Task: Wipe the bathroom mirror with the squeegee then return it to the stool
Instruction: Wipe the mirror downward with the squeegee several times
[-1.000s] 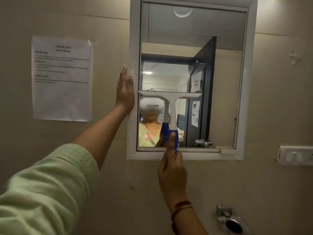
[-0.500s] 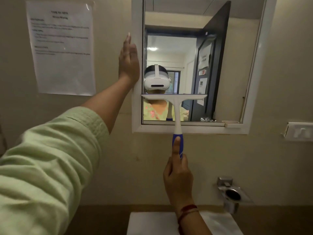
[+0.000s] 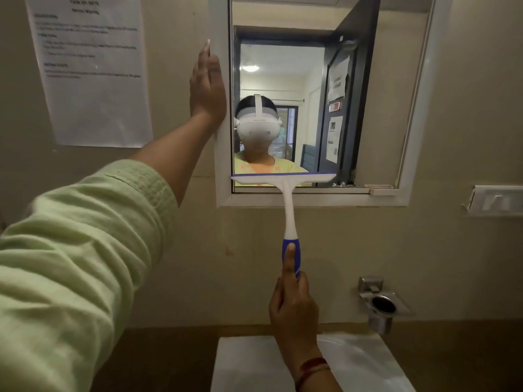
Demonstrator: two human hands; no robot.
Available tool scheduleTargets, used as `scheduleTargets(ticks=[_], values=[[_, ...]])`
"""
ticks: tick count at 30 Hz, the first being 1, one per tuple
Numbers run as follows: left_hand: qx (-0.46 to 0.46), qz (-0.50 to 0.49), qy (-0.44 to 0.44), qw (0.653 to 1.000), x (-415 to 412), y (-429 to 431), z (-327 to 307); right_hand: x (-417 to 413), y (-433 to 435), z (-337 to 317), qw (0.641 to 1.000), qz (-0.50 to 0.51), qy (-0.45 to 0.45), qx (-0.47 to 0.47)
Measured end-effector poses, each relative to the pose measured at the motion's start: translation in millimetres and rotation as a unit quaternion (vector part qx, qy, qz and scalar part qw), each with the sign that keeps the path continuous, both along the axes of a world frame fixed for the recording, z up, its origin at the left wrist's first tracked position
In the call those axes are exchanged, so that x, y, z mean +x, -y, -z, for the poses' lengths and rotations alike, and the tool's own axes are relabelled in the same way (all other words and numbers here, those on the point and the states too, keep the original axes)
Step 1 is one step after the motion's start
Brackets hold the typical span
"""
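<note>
The mirror [image 3: 376,108] hangs on the beige wall in a white frame [image 3: 311,200]. A white squeegee [image 3: 288,199] with a blue grip rests its blade flat on the glass near the mirror's bottom edge, at the left half. My right hand [image 3: 293,304] is shut on the blue grip below the frame, thumb up along the handle. My left hand [image 3: 208,86] lies flat with fingers straight against the frame's left side. The stool is out of sight.
A printed sheet [image 3: 90,69] is taped to the wall left of the mirror. A metal holder [image 3: 380,305] juts from the wall at lower right, a white switch plate [image 3: 498,200] sits right of the frame, and a white basin top [image 3: 368,366] lies below.
The squeegee blade has slid down the glass from mid-mirror to near the bottom edge, my right hand dropping with it. My left hand stays on the frame. The view has tilted downward.
</note>
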State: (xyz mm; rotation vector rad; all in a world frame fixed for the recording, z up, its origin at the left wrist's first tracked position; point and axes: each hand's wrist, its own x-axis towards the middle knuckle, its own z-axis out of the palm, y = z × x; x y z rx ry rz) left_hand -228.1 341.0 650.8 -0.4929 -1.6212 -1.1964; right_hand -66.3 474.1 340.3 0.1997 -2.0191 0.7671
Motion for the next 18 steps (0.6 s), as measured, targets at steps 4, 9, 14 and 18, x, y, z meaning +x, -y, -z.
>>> scheduleTargets(ticks=[4,9,14,18], values=[[0.001,0.003,0.001,1.0,1.4,-0.8,-0.3,4.1,0.8,4.6,1.0,0.002,0.011,-0.01],[0.0,-0.002,0.002,1.0,4.2,-0.8,0.6,12.5,5.2,14.1,1.0,-0.002,0.029,-0.006],[0.0,-0.004,-0.001,1.0,5.6,-1.1,1.4,17.2,2.7,8.9,0.998,-0.032,-0.024,-0.042],[-0.001,-0.004,-0.008,1.0,2.5,0.7,3.1,16.6,-11.2,-34.2,0.986,-0.045,-0.119,-0.103]])
